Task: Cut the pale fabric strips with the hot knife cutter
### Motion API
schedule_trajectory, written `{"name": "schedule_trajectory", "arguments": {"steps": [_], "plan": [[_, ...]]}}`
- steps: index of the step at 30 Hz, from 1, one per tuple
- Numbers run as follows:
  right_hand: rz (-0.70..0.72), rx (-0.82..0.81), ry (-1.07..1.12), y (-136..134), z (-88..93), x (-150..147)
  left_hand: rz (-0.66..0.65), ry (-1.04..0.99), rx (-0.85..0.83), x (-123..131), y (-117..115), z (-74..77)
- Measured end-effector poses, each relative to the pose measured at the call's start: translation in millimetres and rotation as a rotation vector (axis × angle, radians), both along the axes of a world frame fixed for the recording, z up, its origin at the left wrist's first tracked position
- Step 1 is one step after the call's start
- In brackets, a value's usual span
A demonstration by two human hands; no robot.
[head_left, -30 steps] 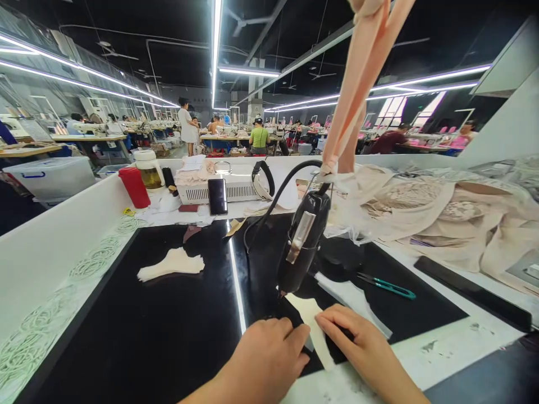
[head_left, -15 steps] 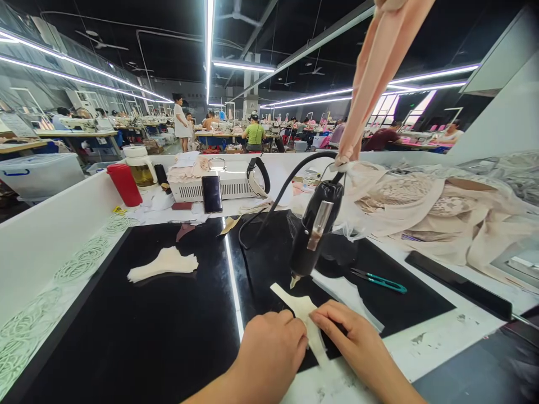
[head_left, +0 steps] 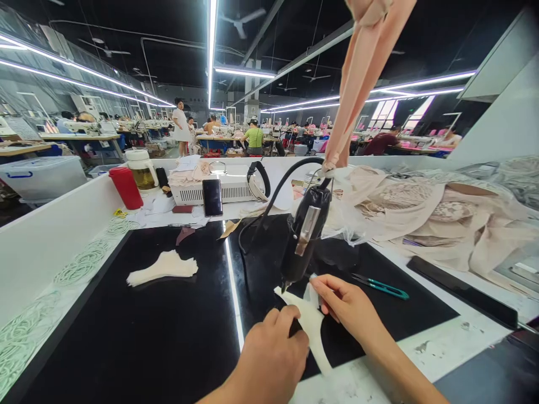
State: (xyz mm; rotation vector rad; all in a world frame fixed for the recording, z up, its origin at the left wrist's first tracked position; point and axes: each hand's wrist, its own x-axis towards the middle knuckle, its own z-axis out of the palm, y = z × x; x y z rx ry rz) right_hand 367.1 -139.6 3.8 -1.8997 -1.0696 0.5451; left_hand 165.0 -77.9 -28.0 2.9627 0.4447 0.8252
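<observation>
A cream fabric piece lies across the black tabletop's near right part. My left hand rests along its left edge, fingers curled onto it. Above its far end hangs a black tool with a pointed nozzle, its tip at the fabric. My right hand is closed in a pinch on a thin white sheet, just right of the cream piece; the fingers partly hide that sheet. Farther left lies a small stack of cream fabric pieces. Teal thread snips lie beyond my right hand.
A pink fabric strip suspends the tool, and a black cable loops behind it. At the back stand a phone, a white vented box and a red cup. Beige garments are heaped at right.
My right hand has moved up and away from the cream piece and now pinches the white sheet. My left hand's index finger has reached forward. The tool appears slightly lower and farther left.
</observation>
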Motion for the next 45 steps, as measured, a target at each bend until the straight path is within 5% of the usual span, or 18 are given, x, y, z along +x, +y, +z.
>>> {"name": "schedule_trajectory", "arguments": {"steps": [8,14,21,26,32,37,45], "plan": [[-0.019,0.063,0.263,24,-4.7,12,-0.081,-0.071,0.019,4,5,-10.5],[-0.163,0.462,0.372,35,10.1,19,-0.065,-0.063,-0.035,3,5,-8.5],[-0.203,0.787,0.358,8,34.7,-2,-0.024,0.001,-0.166,5,3,-5.4],[-0.081,0.688,0.333,-13,35.7,-31,-0.093,0.050,-0.413,-8,6,7.8],[0.071,0.471,0.317,-26,19.2,-81,-0.052,-0.052,-1.216,-41,15,40.4],[0.220,0.318,0.356,-18,14.2,-111,-0.122,-0.313,-1.707,-55,25,44.3],[0.190,0.224,0.523,-5,-1.2,-121,0.086,-0.331,-1.698,-99,41,55.8]]}}
